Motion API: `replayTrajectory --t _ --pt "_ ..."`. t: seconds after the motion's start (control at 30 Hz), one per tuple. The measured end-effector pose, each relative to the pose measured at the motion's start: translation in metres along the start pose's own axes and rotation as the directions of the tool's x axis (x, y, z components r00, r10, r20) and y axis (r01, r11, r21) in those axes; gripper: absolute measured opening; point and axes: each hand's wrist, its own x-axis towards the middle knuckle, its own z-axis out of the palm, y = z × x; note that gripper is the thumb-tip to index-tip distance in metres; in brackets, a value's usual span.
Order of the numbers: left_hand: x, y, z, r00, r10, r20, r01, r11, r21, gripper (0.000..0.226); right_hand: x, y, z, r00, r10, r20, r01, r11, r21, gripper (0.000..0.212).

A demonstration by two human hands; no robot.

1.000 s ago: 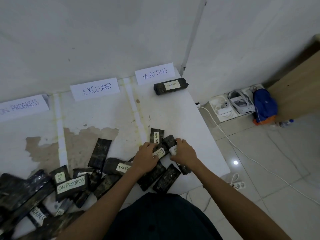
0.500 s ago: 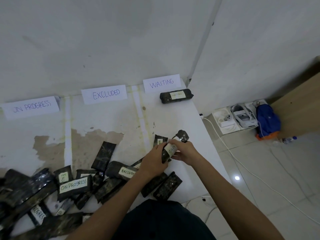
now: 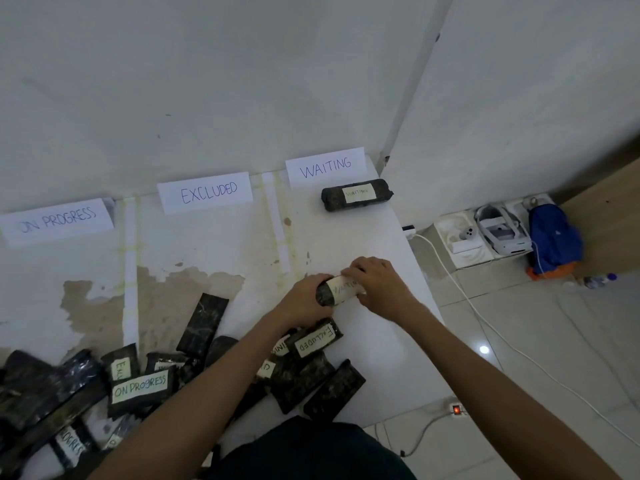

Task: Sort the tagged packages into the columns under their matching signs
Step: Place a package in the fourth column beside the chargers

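Head view: a dark rolled package [image 3: 341, 289] with a pale WAITING tag is gripped at its ends by the left hand [image 3: 304, 299] and the right hand [image 3: 377, 285], over the white worktop [image 3: 374, 358] near its right edge. Bare surface is left up to the cylindrical package [image 3: 356, 195] under the WAITING sign [image 3: 325, 167]. Flat dark packages [image 3: 138, 389] are heaped near left.

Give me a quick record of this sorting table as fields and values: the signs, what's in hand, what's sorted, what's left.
signs: ON PROGRESS sign, EXCLUDED sign, WAITING sign, left to right along the wall
in hand: held package, tag reads WAITING, gripped by left hand and right hand
sorted: one placed package under the WAITING sign
left: unsorted pile at the near edge of the table, tags mixed
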Motion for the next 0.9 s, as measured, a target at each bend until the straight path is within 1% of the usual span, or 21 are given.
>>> replayTrajectory --t 0.07,0.17,0.23,0.3,0.33,0.4,0.47,0.57,0.7,0.9 --pt "0.017 0.004 -0.004 1.000 -0.007 0.004 0.007 1.000 -0.016 0.063 0.014 0.014 -0.005 1.000 -0.014 -0.003 0.014 1.000 -0.020 0.052" --pt "0.046 0.011 -0.007 1.000 -0.004 0.002 0.004 1.000 -0.027 0.065 0.034 0.040 -0.011 1.000 -0.018 0.000 0.018 0.999 -0.048 0.052" --pt "0.068 0.015 -0.010 0.998 -0.015 -0.055 0.011 0.998 -0.062 0.070 0.049 0.061 -0.020 0.999 0.035 -0.013 -0.036 0.997 -0.071 0.048" --pt "0.089 0.019 -0.012 0.990 -0.066 -0.127 0.054 0.994 -0.094 0.071 0.063 0.082 -0.028 0.994 0.106 -0.012 -0.106 0.989 -0.098 0.047" --pt "0.100 0.020 -0.013 0.985 -0.090 -0.150 0.078 0.993 -0.087 0.070 0.070 0.092 -0.030 0.990 0.138 -0.010 -0.138 0.985 -0.107 0.047" --pt "0.118 0.021 -0.014 0.979 -0.111 -0.173 0.109 0.994 -0.021 0.069 0.082 0.109 -0.030 0.982 0.187 0.004 -0.185 0.977 -0.109 0.046" --pt "0.134 0.020 -0.015 0.980 -0.102 -0.173 0.111 0.993 0.045 0.068 0.093 0.121 -0.028 0.978 0.207 0.029 -0.203 0.973 -0.105 0.046" --pt "0.151 0.020 -0.016 0.984 -0.093 -0.152 0.106 0.991 0.083 0.065 0.107 0.133 -0.025 0.977 0.210 0.038 -0.204 0.973 -0.111 0.044" --pt "0.159 0.014 -0.019 0.989 -0.088 -0.121 0.098 0.992 0.075 0.063 0.117 0.138 -0.018 0.981 0.185 0.056 -0.178 0.978 -0.113 0.042" --pt "0.145 0.002 -0.016 0.985 -0.115 -0.125 0.123 0.990 0.065 0.062 0.112 0.136 -0.015 0.981 0.185 0.063 -0.178 0.979 -0.094 0.054"
